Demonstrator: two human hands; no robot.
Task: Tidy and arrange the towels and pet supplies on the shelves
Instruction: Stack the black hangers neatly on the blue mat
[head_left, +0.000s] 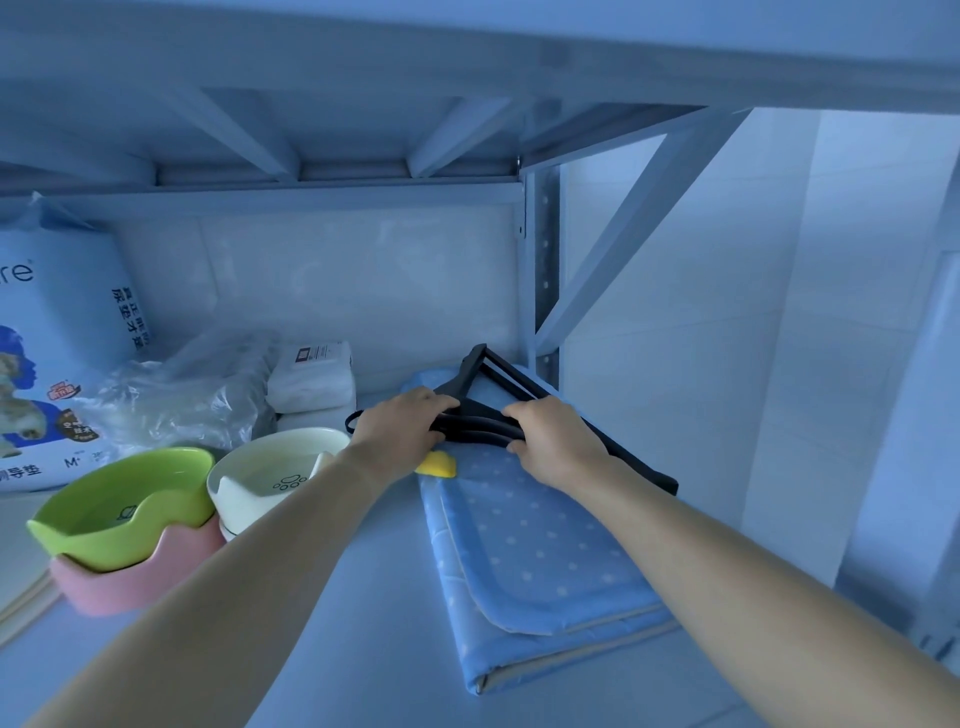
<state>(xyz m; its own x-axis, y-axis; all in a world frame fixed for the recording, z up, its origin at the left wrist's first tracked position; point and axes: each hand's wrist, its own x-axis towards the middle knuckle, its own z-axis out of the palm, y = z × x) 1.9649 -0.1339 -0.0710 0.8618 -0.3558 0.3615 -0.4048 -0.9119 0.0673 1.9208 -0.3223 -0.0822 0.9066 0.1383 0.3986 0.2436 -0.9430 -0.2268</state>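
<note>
A stack of black clothes hangers lies on top of a folded blue dotted mat at the right end of the shelf. My left hand grips the hangers at their left side, near the hooks. My right hand holds them from the right, fingers curled over the bars. A small yellow piece shows just below my left hand, on the mat. The hangers' far ends point toward the back corner and the right edge.
Left of the mat stand a white pet bowl and a green bowl nested in a pink one. Behind them are a clear plastic bag, white wipe packs and a large pee-pad bag. The shelf post rises at the right.
</note>
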